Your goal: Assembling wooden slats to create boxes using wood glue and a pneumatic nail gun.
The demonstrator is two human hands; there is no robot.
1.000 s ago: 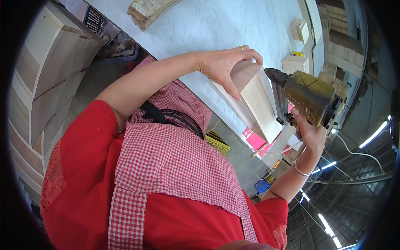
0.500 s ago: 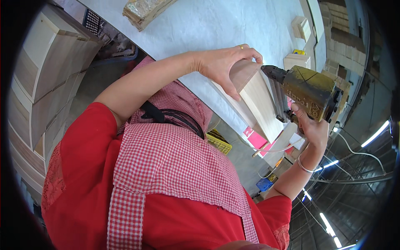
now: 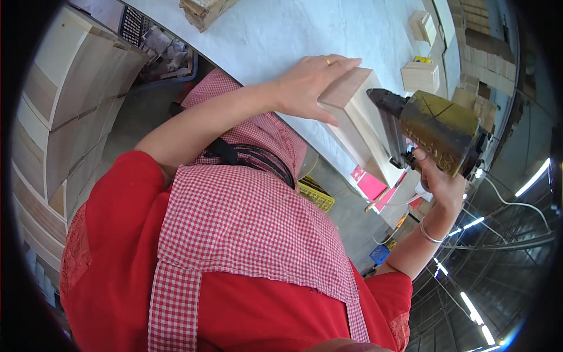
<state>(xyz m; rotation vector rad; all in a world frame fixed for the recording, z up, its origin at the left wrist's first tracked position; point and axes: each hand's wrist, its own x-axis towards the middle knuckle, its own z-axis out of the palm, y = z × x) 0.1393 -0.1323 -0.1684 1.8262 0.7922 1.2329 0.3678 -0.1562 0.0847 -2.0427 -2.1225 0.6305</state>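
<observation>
My left hand (image 3: 311,85) spans the upper end of a narrow pale wooden box (image 3: 359,126). Its fingers stretch along the far edge and the thumb lies against the near side. The box stands tilted on the white worktop, partly showing its inside. In my right hand (image 3: 441,179) is a worn gold and black nail gun (image 3: 437,126), gripped by the handle. The nail gun's black nose points left, beside the box's upper right edge and a little apart from it. Its magazine runs down along the box's right side.
Small wooden blocks (image 3: 420,76) sit farther back on the white worktop (image 3: 275,41). A wrapped bundle (image 3: 205,12) lies at the far edge of view. Stacked wooden panels (image 3: 76,111) rise at left. A yellow crate (image 3: 315,195) is below the worktop, with pink sheets (image 3: 370,186) nearby.
The box has turned, exposing more of its end and inside. My left fingers have straightened and the thumb has shifted to its near side. The nail gun's nose is now apart from the edge.
</observation>
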